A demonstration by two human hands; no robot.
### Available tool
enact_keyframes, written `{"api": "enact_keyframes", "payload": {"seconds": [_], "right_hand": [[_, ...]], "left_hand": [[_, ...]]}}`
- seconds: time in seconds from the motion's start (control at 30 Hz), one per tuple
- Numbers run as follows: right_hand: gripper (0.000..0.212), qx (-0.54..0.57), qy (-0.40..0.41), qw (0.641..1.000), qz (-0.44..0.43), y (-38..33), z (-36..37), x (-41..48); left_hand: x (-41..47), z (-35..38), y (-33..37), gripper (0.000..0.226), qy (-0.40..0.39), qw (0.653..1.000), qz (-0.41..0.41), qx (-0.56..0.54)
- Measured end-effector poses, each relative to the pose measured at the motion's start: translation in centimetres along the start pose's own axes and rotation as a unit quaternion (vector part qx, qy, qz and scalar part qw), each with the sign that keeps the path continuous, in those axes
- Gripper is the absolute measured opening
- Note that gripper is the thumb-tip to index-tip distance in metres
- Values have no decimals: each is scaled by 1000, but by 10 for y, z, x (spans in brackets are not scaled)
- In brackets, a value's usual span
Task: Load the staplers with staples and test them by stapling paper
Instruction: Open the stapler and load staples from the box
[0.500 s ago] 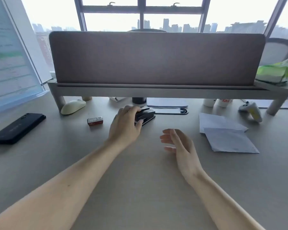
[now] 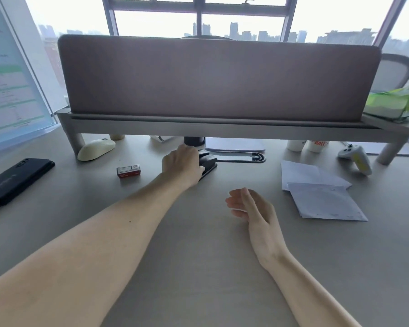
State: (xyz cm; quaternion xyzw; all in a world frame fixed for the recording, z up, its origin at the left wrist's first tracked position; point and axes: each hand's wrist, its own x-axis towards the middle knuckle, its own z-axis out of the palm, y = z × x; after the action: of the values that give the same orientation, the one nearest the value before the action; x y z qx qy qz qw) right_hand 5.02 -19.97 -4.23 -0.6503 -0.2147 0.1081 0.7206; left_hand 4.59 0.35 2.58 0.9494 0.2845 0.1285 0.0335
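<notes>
Right hand (image 2: 250, 204) is being held loosely open, empty, nearer than the stapler (image 2: 207, 164) and to its right. Paper (image 2: 316, 192) is lying unstapled, well right of the stapler. Left hand (image 2: 182, 165) is being closed over the stapler, which is sitting on the desk (image 2: 198, 256). Staple box (image 2: 128, 171) is lying just left of the stapler, apparently unopened. Loading and testing are judged as yet to be done; only pickup is being started.

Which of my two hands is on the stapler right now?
The left hand, reaching forward and closed over the black stapler under the shelf. The right hand is nearer you, open and empty above the desk.
</notes>
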Motion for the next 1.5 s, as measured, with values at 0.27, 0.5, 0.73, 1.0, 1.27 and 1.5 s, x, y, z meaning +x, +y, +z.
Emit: {"api": "enact_keyframes", "payload": {"seconds": [0.27,0.5,0.73,1.0,1.27,1.5], "right_hand": [[39,-8,18,1000,2,-3,0,-6],[36,-36,26,999,5,-10,-1,-30],[37,-17,42,999,5,-15,0,-58],[39,-1,51,999,7,-15,0,-60],[40,-9,38,999,-1,-12,-2,-59],[44,-80,-45,996,-20,-15,-3,-63]], "left_hand": [[-32,-19,-14,34,-62,998,-5,-24],[-124,-39,-39,32,-78,995,23,-49],[-193,-59,-42,31,-101,992,49,-62],[-136,-76,-74,69,152,809,515,239],[-115,-44,-50,28,129,665,692,249],[-131,-63,-39,30,-137,903,374,158]]}}
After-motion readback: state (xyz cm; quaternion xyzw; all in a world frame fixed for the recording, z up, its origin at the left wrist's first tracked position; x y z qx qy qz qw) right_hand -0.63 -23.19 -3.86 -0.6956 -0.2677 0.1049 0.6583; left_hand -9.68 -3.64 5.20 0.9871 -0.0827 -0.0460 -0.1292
